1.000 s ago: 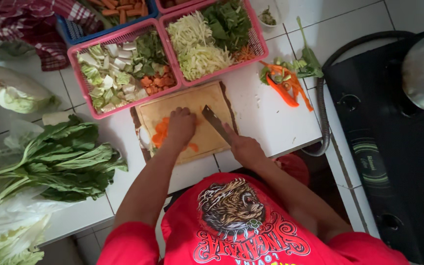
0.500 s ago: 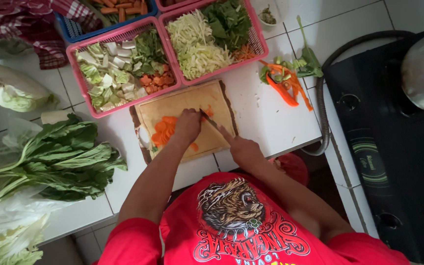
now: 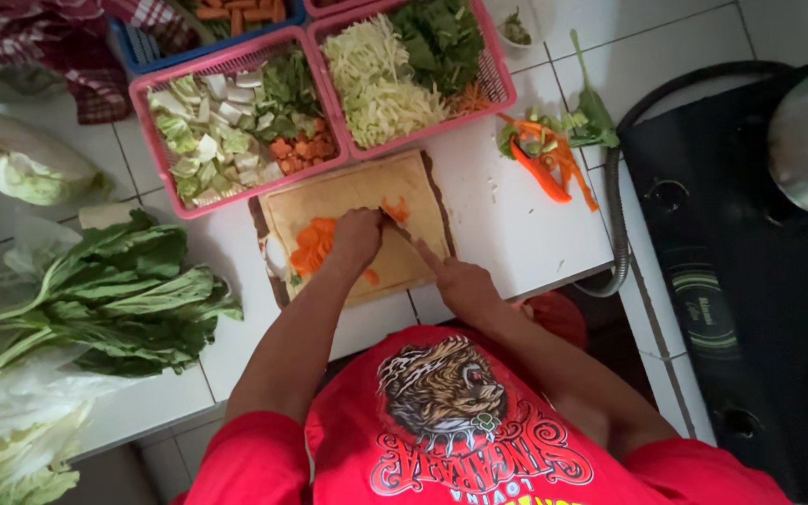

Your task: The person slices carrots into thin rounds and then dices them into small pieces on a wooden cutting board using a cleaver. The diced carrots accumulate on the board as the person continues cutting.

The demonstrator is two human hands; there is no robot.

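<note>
My left hand (image 3: 357, 236) rests on the wooden cutting board (image 3: 343, 196), fingers curled down over a piece of carrot (image 3: 396, 209) whose orange end shows just past my knuckles. My right hand (image 3: 465, 285) is closed around the handle of a knife (image 3: 411, 245); the blade runs up and left from that hand and meets the carrot right beside my left fingers. How much of the blade is on the board I cannot tell, as my left hand covers part of it.

A heap of carrot slices (image 3: 312, 247) lies on the board, touching the left side of my left hand, with one stray slice near my wrist. The board sits on the white tiled worktop (image 3: 507, 224), its far edge just beside two pink baskets.

The left pink basket (image 3: 236, 126) holds chopped pale stalks, green leaves and diced carrot. The right pink basket (image 3: 493, 79) holds shredded cabbage and dark leaves. A blue basket (image 3: 156, 51) with carrot sticks stands behind them.

Carrot peelings and green trimmings (image 3: 549, 154) lie on the worktop to the right of the board, well apart from it. A bunch of leafy greens (image 3: 109, 295) lies to the left. A cabbage in a clear bag (image 3: 30, 164) lies beyond that bunch. A black gas stove (image 3: 750, 281) stands at the right, with its grey hose (image 3: 621, 224) running along the worktop edge.
</note>
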